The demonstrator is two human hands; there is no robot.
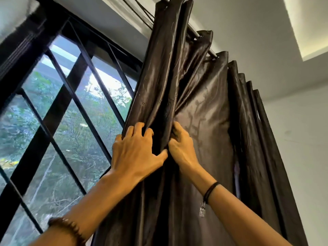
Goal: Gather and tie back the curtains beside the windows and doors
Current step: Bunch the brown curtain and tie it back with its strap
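Head view: dark curtain (204, 121) at centre frame, pushed right of window (62, 112). Left hand (136, 150) and right hand (182, 146) clamped on neighbouring folds. Gathering partly done; right-side pleats loose, no tie-back seen, tying not yet begun.

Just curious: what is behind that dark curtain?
Left of the curtain a barred window shows trees; right of it, bare wall. Whatever lies directly behind the fabric is covered.
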